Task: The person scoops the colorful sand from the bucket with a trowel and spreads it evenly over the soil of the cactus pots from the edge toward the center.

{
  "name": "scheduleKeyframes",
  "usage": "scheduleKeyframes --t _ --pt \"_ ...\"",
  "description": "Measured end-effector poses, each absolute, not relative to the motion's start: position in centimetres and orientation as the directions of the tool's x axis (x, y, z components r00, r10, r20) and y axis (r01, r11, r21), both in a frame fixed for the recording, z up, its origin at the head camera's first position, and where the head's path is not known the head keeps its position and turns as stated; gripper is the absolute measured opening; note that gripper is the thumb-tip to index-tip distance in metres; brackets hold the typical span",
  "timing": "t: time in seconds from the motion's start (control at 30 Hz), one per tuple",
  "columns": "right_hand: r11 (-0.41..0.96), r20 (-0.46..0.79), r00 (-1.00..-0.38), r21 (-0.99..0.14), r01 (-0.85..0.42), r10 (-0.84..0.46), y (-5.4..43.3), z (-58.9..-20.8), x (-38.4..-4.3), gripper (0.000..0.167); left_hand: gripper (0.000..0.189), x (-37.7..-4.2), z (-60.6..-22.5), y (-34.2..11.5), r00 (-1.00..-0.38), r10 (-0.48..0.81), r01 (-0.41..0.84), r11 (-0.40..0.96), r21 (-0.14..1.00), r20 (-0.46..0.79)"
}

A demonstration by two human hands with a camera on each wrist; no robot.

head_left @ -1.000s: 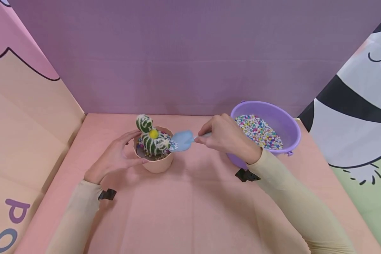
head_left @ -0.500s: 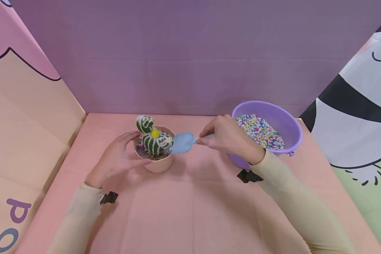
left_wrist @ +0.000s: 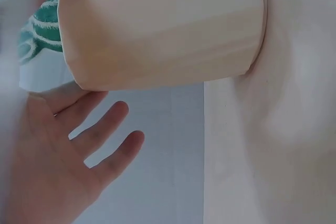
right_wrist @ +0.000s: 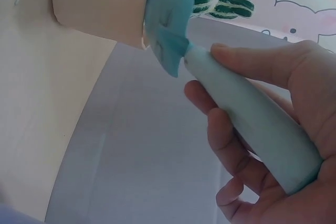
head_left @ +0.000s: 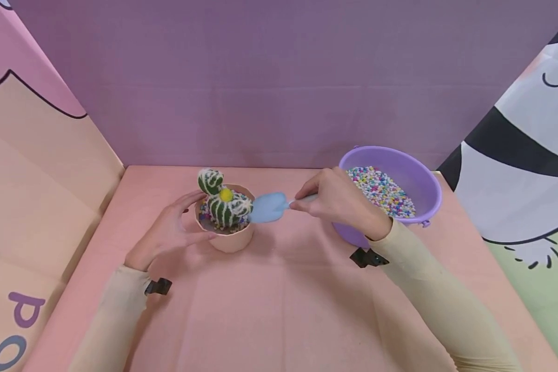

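Note:
A pale peach plant pot (head_left: 232, 243) stands at the back left of the table, with a striped green cactus (head_left: 221, 213) bearing a yellow ball. Coloured pebbles lie around the cactus base. My left hand (head_left: 166, 230) spans the pot, thumb at the near rim and forefinger on the far side; in the left wrist view the other fingers spread loosely beside the pot (left_wrist: 163, 30). My right hand (head_left: 339, 201) grips a small light blue trowel by its handle (right_wrist: 252, 114). The trowel's blade (head_left: 268, 207) tilts over the pot's right rim, its tip beside the cactus.
Behind my right hand stands a purple bucket (head_left: 416, 188) partly filled with coloured pebbles (head_left: 383, 194). A purple backdrop (head_left: 279, 93) rises at the table's back edge, and printed panels flank both sides. Pink cloth (head_left: 279, 305) covers the table.
Pebbles visible on the trowel's blade one second ago no longer show there. My right hand has shifted slightly right with the trowel, while my left hand stays at the pot.

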State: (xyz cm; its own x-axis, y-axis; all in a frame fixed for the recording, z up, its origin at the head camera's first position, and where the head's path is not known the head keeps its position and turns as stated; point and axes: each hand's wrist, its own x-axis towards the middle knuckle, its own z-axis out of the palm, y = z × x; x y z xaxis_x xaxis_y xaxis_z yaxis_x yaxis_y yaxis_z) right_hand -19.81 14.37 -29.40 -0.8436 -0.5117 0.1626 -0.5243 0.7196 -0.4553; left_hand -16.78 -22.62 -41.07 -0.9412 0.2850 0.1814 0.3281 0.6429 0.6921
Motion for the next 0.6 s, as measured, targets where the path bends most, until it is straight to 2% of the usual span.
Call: scheduleKeyframes --t 0.3,0.5,0.6 --pt "0.718 0.163 -0.86 -0.487 -0.497 -0.484 15.3 -29.6 -19.9 0.009 0.102 -16.2 -40.9 -21.7 -0.96 0.199 0.281 0.697 0.66 0.198" --pt "0.702 0.154 -0.885 -0.556 -0.446 -0.44 16.6 -30.0 -19.9 0.011 0.105 -15.6 -40.9 -21.2 -0.963 0.177 0.267 0.745 0.611 0.204" --pt "0.696 0.18 -0.893 -0.569 -0.437 -0.414 17.6 -29.9 -19.8 0.011 0.101 -15.1 -40.5 -21.2 -0.961 0.163 0.266 0.76 0.593 0.222"
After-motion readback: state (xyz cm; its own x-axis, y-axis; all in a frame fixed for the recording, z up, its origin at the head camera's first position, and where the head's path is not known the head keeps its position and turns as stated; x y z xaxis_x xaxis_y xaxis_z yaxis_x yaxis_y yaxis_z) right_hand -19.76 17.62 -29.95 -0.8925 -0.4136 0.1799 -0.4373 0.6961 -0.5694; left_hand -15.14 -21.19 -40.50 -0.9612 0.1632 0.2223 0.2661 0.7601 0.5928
